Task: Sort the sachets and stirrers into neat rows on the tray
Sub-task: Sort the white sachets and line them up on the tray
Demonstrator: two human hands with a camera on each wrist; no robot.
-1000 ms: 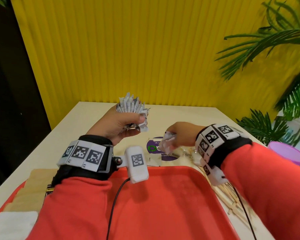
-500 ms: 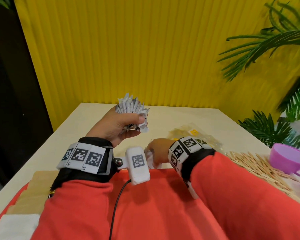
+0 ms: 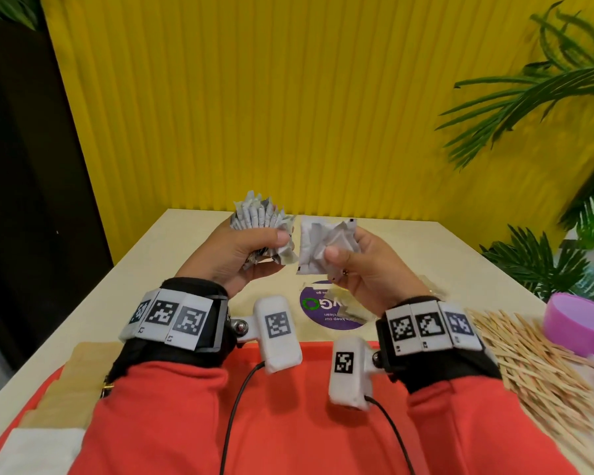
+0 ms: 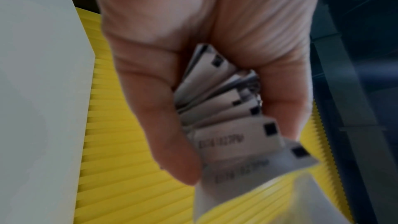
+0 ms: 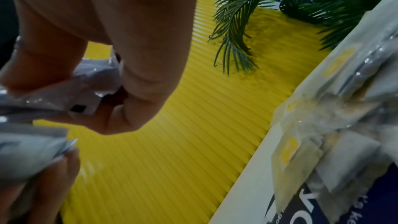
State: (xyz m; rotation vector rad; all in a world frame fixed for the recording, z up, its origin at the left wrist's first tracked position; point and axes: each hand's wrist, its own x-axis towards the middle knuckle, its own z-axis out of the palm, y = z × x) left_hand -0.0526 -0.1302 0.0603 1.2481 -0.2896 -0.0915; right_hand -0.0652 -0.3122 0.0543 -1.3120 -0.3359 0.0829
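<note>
My left hand (image 3: 254, 246) grips a thick fanned bundle of white sachets (image 3: 259, 217) upright above the table; the left wrist view shows the bundle of sachets (image 4: 226, 113) wedged between thumb and curled fingers. My right hand (image 3: 347, 258) holds a few white sachets (image 3: 318, 245) pinched under the thumb, right beside the bundle; they appear crumpled as white sachets (image 5: 86, 81) in the right wrist view. The red tray (image 3: 319, 358) lies below my forearms, mostly hidden by the red sleeves. Wooden stirrers (image 3: 535, 365) lie heaped on the table to the right.
Clear yellow-tagged sachets (image 5: 318, 125) lie on a purple round sticker (image 3: 330, 308) beyond the tray. A purple cup (image 3: 583, 322) stands at the right edge by the stirrers. Brown napkins (image 3: 72, 382) and a white one (image 3: 31, 450) lie at the left. A yellow ribbed wall (image 3: 254, 97) backs the table.
My right hand rose from the table beyond the tray to beside the left hand's bundle, carrying a few white sachets. The left hand stayed put with its bundle.
</note>
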